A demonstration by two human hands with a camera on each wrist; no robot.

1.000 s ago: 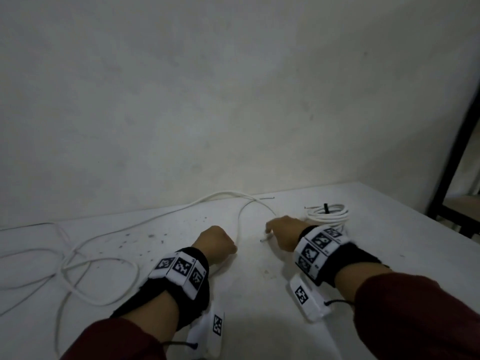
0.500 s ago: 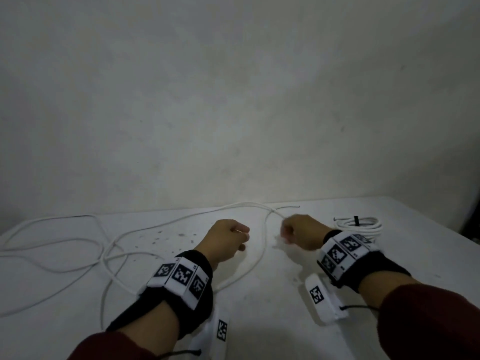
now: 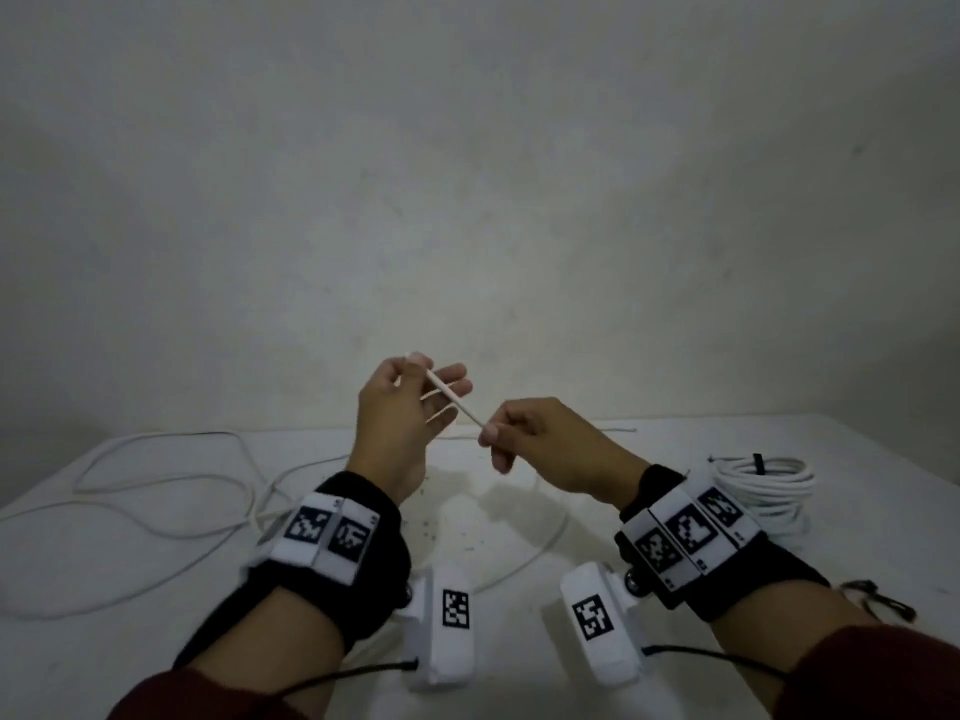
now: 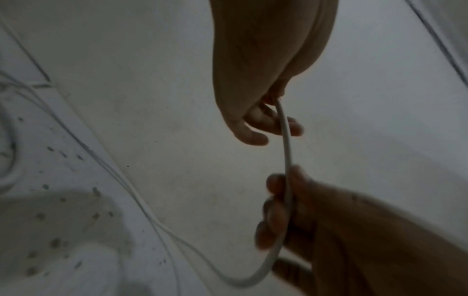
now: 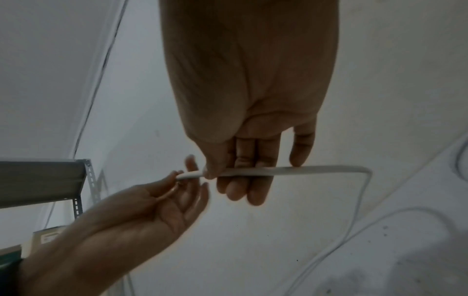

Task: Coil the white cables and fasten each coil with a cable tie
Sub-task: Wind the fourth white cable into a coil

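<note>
Both hands are raised above the white table (image 3: pixel 883 511) with a straight piece of the white cable (image 3: pixel 453 398) between them. My left hand (image 3: pixel 423 377) pinches the cable's end between thumb and forefinger, its other fingers spread. My right hand (image 3: pixel 493 433) grips the cable a short way along. In the right wrist view the cable (image 5: pixel 278 170) lies across my right fingers (image 5: pixel 240 180) and then bends down to the table. The rest of it lies in loose loops (image 3: pixel 156 435) at the left. A finished coil (image 3: pixel 763 483) with a black tie (image 3: pixel 757 462) sits at the right.
A plain wall rises right behind the table. A thin cable end (image 3: pixel 621 430) lies along the back edge. Dark specks dot the table's middle. A metal shelf (image 5: pixel 45 180) shows in the right wrist view. White camera units hang under both wrists.
Both hands have lifted from the table, taking the cable's end up with them. The left hand's fist has loosened into a pinch with spread fingers. The head view has tilted up.
</note>
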